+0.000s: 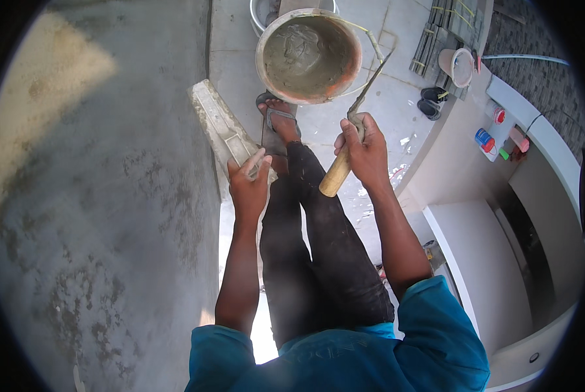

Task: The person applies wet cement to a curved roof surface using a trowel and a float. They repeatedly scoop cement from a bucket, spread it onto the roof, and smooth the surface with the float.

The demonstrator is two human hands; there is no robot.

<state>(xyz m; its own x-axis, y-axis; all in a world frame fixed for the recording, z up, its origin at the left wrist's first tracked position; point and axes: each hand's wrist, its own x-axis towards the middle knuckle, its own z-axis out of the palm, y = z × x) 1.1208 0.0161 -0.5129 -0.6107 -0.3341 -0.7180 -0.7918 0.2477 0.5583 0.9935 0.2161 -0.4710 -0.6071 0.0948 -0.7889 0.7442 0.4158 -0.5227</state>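
Note:
My left hand (248, 186) grips a long, pale plastering float (209, 110) by its handle side. The float is smeared with mortar and stands close beside the grey plastered wall (129, 222). In my right hand (369, 153) is a trowel (335, 174), held by its wooden handle near the neck. The trowel's thin, mortar-coated blade shows nearly edge-on and points up and to the right. Ahead of my feet stands a round bucket (356, 65) with wet grey mortar (300, 47) inside, its wire handle lying toward the right.
Behind the mortar bucket is a second white bucket (256, 16). Bundled grey strips (436, 36), a small pail (461, 67) and dark shoes (429, 104) lie at the far right. A white ledge (501, 98) holds small containers, including a blue can (483, 139).

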